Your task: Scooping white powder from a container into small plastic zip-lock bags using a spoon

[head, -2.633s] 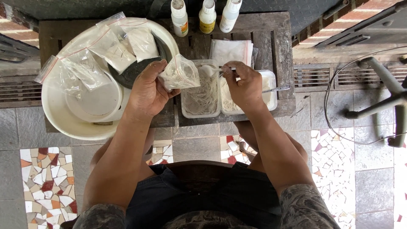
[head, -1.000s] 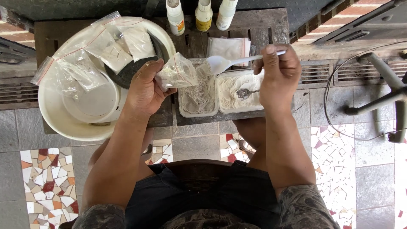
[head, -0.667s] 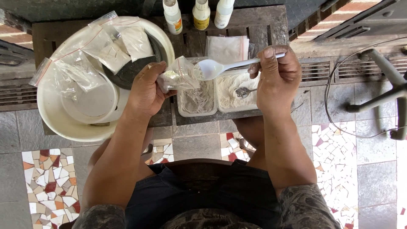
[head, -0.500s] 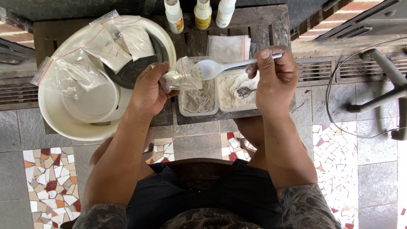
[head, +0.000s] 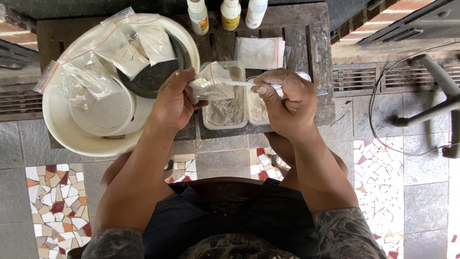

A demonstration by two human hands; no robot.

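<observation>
Change: since half a second ago the white spoon (head: 239,83) has travelled left, and its bowl now sits inside the mouth of the small clear bag (head: 211,82); earlier it hovered just outside the opening.
Small clear bag: held above the left plastic tub (head: 225,111), mouth turned toward the right hand, whitish powder visible inside.
Left hand (head: 173,103): grip closed on the bag's left edge, thumb and fingers pinching the plastic.
Right hand (head: 287,103): grip closed around the spoon handle, fingers curled, thumb on top; handle roughly level.
Left plastic tub: clear, rectangular, holding grey-white powder, directly under the bag.
Right plastic tub (head: 256,108): touching the first tub, holding paler powder, partly covered by the right hand.
Bench (head: 306,43): dark slatted wood, carrying both tubs.
Flat sachet (head: 260,52): white, lying just behind the tubs.
Bottles (head: 230,13): three, white, standing in a row at the far edge.
Basin (head: 72,129): large, cream, left of the tubs, containing several filled clear bags (head: 129,52) and a dark dish (head: 153,76).
Floor (head: 43,201): grey slabs with mosaic panels.
</observation>
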